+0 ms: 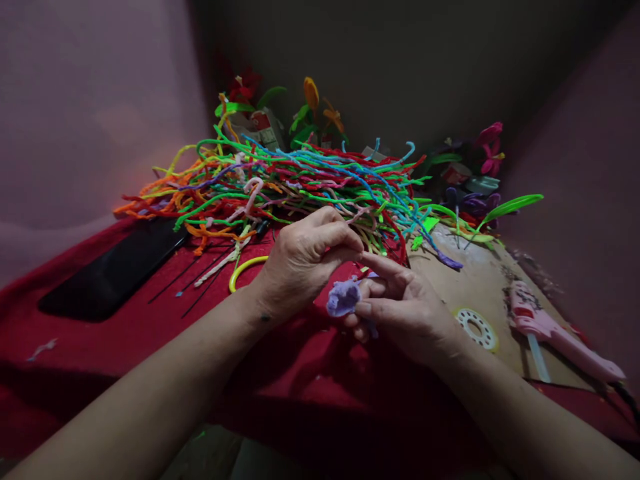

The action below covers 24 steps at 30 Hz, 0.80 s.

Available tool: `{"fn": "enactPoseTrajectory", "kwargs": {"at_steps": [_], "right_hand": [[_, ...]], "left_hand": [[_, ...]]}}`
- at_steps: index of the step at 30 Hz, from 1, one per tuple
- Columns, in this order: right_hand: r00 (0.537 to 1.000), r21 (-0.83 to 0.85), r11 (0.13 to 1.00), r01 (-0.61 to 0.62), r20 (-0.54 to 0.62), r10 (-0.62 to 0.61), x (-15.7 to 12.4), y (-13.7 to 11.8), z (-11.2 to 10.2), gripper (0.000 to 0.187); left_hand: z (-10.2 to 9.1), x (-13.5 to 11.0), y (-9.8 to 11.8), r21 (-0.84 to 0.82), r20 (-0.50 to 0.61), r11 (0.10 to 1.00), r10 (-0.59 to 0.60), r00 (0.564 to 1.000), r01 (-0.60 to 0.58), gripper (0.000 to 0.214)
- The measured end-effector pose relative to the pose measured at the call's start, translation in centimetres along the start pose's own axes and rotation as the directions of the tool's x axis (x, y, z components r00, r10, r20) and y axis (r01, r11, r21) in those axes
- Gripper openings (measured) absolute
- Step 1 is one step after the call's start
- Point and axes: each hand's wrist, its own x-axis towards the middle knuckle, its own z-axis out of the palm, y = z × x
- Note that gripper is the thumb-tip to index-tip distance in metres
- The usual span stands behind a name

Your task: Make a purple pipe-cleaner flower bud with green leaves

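A small purple cup-shaped piece, fuzzy like pipe cleaner, sits between the thumb and fingers of my right hand. Its hollow side faces me, and a purple bit shows below those fingers. My right index finger stretches out to meet the fingertips of my left hand. That left hand is closed in a pinch, its fingertips turned away; whatever it may hold is hidden. Behind both hands lies a big heap of colourful pipe cleaners.
A pink glue gun rests on a cardboard sheet at right, with a white holed spool nearby. Left are a black phone-like slab and a yellow ring on the red cloth. Pipe-cleaner flowers stand behind.
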Motion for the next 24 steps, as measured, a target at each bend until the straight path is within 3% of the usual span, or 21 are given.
{"fn": "enactPoseTrajectory", "kwargs": {"at_steps": [4, 9, 15, 18, 24], "right_hand": [[1.0, -0.04, 0.999, 0.014, 0.006, -0.014, 0.0, 0.1, -0.1, 0.06], [0.997, -0.047, 0.998, 0.039, -0.065, -0.042, 0.2, 0.2, -0.2, 0.058], [0.977, -0.036, 0.996, 0.084, -0.196, -0.089, 0.5, -0.1, -0.4, 0.045], [0.962, 0.002, 0.997, 0.078, -0.264, -0.075, 0.7, -0.3, -0.6, 0.042], [0.942, 0.09, 0.992, 0.084, -0.333, -0.049, 1.3, -0.4, -1.5, 0.034]], "left_hand": [[-0.4, 0.3, 0.1, 0.026, -0.101, 0.994, -0.101, 0.99, 0.104, 0.01], [-1.1, 0.9, 0.0, -0.042, -0.26, 0.938, -0.344, 0.903, 0.345, 0.018], [-1.2, 1.2, -0.4, -0.194, -0.252, 0.886, -0.46, 0.851, 0.422, 0.029], [-1.5, 1.2, -0.9, -0.255, -0.259, 0.872, -0.479, 0.839, 0.418, 0.035], [-2.0, 1.5, -2.3, -0.556, -0.358, 0.796, -0.491, 0.794, 0.241, 0.036]]}}
